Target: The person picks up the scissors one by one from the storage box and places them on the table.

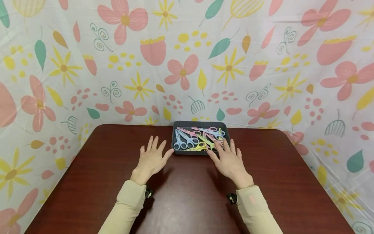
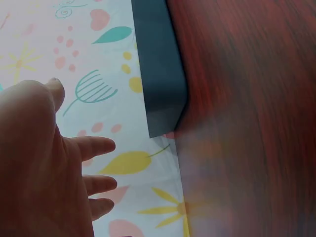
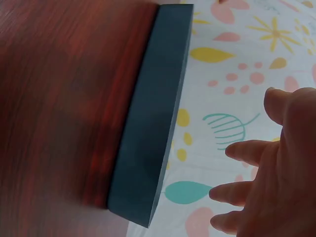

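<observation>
A dark grey tray [image 1: 175, 124] stands at the back edge of the table, holding several pairs of scissors. Among them are blue scissors [image 1: 191, 140] on the left, pink scissors [image 1: 191, 132] towards the back and yellow scissors [image 1: 199, 147] at the front. My left hand [image 1: 150, 161] is spread beside the tray's front left corner, holding nothing. With fingers apart, my right hand [image 1: 230, 161] is over the tray's front right part and hides some of the scissors there. Both wrist views show the tray's outer wall [image 2: 160, 69] near empty fingers.
The dark red-brown table [image 1: 187, 198] spreads out in front of the tray. Behind it and at both sides hangs a white curtain [image 1: 187, 94] with flowers and leaves. A dark strap [image 1: 232, 198] shows at the right wrist.
</observation>
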Motion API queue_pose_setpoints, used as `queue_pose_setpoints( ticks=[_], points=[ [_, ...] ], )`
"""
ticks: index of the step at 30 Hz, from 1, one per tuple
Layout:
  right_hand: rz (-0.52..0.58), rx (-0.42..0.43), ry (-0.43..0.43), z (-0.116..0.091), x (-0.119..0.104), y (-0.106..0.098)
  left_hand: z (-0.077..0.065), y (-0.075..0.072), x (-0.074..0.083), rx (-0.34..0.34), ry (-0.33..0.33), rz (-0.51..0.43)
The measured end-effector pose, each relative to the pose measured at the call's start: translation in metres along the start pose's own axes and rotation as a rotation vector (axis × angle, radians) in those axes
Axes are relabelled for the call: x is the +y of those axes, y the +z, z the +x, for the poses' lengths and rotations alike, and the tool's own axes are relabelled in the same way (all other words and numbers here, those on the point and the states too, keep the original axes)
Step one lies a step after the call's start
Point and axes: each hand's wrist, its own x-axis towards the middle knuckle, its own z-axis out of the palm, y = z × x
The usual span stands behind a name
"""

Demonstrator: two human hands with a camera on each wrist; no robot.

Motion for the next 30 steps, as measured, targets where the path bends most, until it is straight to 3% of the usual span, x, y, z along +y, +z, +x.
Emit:
queue_pose_setpoints(
  ticks=[14,23,30],
  points=[
    [-0.033,-0.029,-0.057,0.002,0.009,0.005,0.017,0.013,-0.007,-0.057,-0.031,-0.092],
    [-0.205,-0.018,-0.191,0.014,0.004,0.004,0.039,0.017,-0.011,-0.059,-0.038,-0.123],
    [-0.302,-0.071,-0.258,0.027,0.002,-0.006,0.063,0.022,-0.012,-0.060,-0.014,-0.149]
  ],
)
